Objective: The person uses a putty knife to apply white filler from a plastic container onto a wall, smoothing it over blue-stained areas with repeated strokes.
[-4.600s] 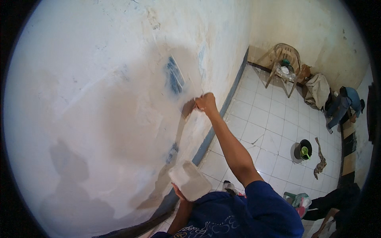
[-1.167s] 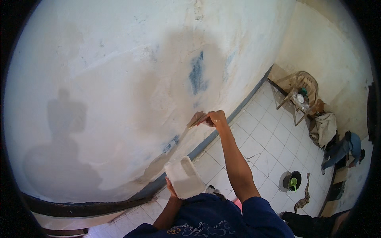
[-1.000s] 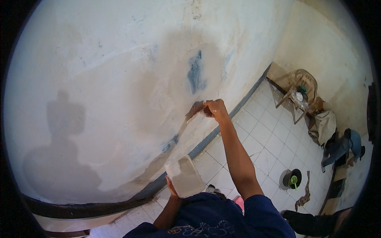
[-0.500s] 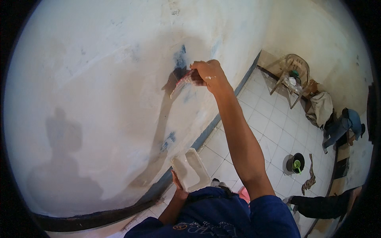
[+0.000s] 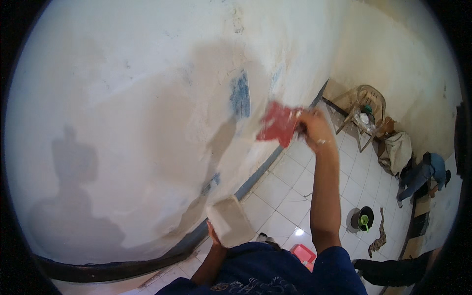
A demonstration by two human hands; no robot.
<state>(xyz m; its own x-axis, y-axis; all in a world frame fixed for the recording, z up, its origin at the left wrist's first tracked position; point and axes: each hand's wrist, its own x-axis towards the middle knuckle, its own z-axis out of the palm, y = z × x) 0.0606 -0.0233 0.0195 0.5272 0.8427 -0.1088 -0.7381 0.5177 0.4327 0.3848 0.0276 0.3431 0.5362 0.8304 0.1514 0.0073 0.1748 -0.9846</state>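
Note:
My right hand point(image 5: 315, 130) is closed around a red putty spreader point(image 5: 279, 124), held off the wall and slightly blurred by motion. Left of the spreader, the pale, patchily coated wall point(image 5: 132, 123) shows a blue bare patch point(image 5: 240, 96) with a fairly sharp right edge. A smaller blue spot point(image 5: 210, 183) lies lower down. Close to my body, my left hand point(image 5: 214, 234) grips the side of a pale rectangular tub point(image 5: 236, 219) with whitish paste inside. Only some of its fingers show; the rest are behind the tub.
Beyond the white tiled floor point(image 5: 290, 204) stands a plastic chair point(image 5: 371, 98) with items on it, beside a pale sack point(image 5: 397, 150). A black bucket point(image 5: 368, 212) holds a green scoop point(image 5: 363, 221). A rag point(image 5: 377, 243), a pink tray point(image 5: 305, 254) and two people point(image 5: 425, 174) are also around.
My right hand has drawn the spreader away from the wall, rightward and down, turning its red face into view. The tub has tilted slightly in my left hand. The blue patch is now uncovered.

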